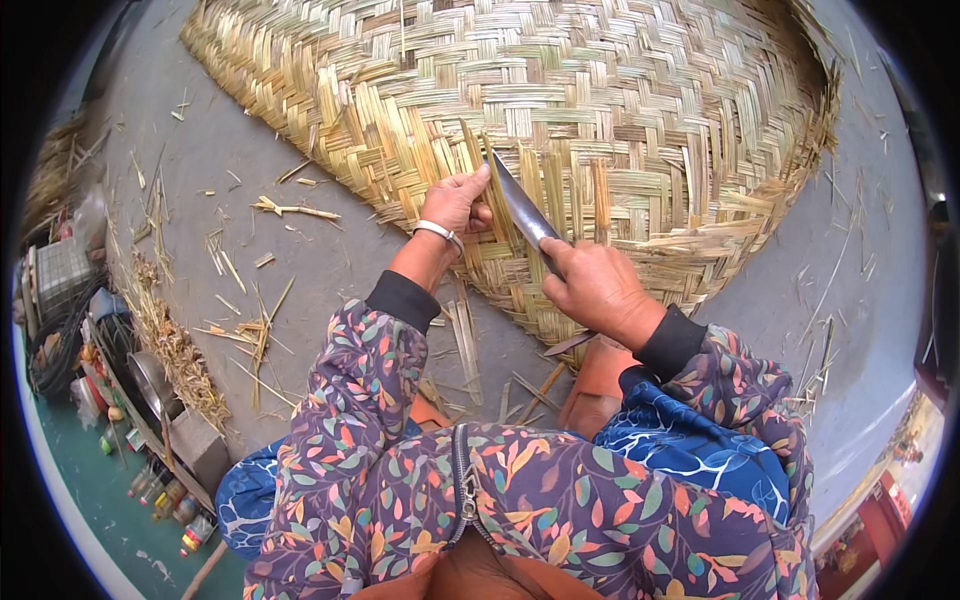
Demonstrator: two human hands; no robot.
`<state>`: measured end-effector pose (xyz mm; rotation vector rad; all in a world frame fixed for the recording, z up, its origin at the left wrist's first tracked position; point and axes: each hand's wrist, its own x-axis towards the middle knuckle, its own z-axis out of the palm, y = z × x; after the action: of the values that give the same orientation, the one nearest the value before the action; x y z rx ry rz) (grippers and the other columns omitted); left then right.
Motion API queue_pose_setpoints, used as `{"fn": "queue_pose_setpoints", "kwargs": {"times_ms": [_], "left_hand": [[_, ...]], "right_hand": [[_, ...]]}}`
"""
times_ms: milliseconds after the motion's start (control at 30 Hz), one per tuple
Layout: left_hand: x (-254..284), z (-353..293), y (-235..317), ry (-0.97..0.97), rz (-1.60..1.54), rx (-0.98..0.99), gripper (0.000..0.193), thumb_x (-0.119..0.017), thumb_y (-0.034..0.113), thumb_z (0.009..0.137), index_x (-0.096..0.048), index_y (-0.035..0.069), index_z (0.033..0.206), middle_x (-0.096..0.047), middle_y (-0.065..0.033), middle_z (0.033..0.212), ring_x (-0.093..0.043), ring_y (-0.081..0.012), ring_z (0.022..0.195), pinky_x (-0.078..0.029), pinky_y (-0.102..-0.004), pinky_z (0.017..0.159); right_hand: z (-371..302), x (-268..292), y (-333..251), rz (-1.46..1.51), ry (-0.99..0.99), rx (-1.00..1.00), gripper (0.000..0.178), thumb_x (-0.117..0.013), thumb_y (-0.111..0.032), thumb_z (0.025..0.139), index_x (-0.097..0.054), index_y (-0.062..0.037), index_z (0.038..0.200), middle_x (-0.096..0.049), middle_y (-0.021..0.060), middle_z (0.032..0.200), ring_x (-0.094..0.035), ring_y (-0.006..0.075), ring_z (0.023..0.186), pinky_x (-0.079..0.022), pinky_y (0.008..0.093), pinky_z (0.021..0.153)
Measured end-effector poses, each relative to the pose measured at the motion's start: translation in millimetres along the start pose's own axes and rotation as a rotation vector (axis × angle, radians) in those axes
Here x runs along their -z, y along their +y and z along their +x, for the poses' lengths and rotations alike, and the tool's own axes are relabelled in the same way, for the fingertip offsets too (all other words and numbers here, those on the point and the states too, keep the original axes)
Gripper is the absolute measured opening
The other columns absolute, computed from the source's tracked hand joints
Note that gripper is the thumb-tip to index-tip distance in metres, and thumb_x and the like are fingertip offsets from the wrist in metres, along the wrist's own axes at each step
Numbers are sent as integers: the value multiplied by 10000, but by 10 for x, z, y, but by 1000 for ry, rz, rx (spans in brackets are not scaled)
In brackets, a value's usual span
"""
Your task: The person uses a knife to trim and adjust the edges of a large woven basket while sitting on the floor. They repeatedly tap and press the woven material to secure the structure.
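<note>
while most of the broad, pale-yellow woven mat of flat plant strips (pixel 600 90), lying on the grey floor (pixel 335 265), looks interlaced, loose ends near its left edge seem unfinished. in the head view, one corner points toward the wearer; the mat's long axis cannot be told. the left grip (pixel 455 207) seems pinched onto an upright yellowish strip end (pixel 488 147); the right grip (pixel 600 288) wraps a long dark-bladed knife (pixel 521 205), aimed up-left.

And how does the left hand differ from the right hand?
The left hand pinches a plant strip of the woven mat, while the right hand grips a knife. The left hand has a pale bracelet at its wrist; the right hand shows none. Both hands are ungloved and emerge from black cuffs.
</note>
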<state>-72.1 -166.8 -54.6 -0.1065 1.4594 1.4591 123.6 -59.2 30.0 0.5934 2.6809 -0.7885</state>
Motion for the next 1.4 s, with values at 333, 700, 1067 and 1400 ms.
{"fn": "queue_pose_setpoints", "kwargs": {"times_ms": [333,700,1067,1400], "left_hand": [[32,-60,28,-54,-103,365,162,-582,187,927,-661,63,858,-577,21,630,-481,-80,436,-428,-274,423],[45,80,184,24,682,-11,255,-714,244,852,-672,10,760,-682,-67,719,-610,-141,469,-490,-277,430],[51,24,-79,348,1413,-461,332,-742,448,799,-641,133,824,-671,-99,714,-650,-318,662,-494,-424,601],[-198,-77,-65,-103,268,-109,97,-640,147,904,-606,56,902,-650,-78,747,-632,-214,574,-479,-337,497]], "right_hand": [[3,-138,41,-1,64,13,404,-606,-252,832,-597,-103,1207,-648,185,789,-651,382,709,-527,500,638],[22,-100,55,-49,55,47,369,-612,-233,813,-602,-90,1153,-651,184,793,-658,384,708,-535,494,629],[-821,747,171,69,-209,-48,408,-705,-248,798,-659,-60,1158,-691,201,870,-670,361,754,-518,428,647],[-770,720,233,677,-201,-17,505,-682,-143,829,-585,-22,1309,-662,36,959,-567,78,838,-485,255,761]]}}
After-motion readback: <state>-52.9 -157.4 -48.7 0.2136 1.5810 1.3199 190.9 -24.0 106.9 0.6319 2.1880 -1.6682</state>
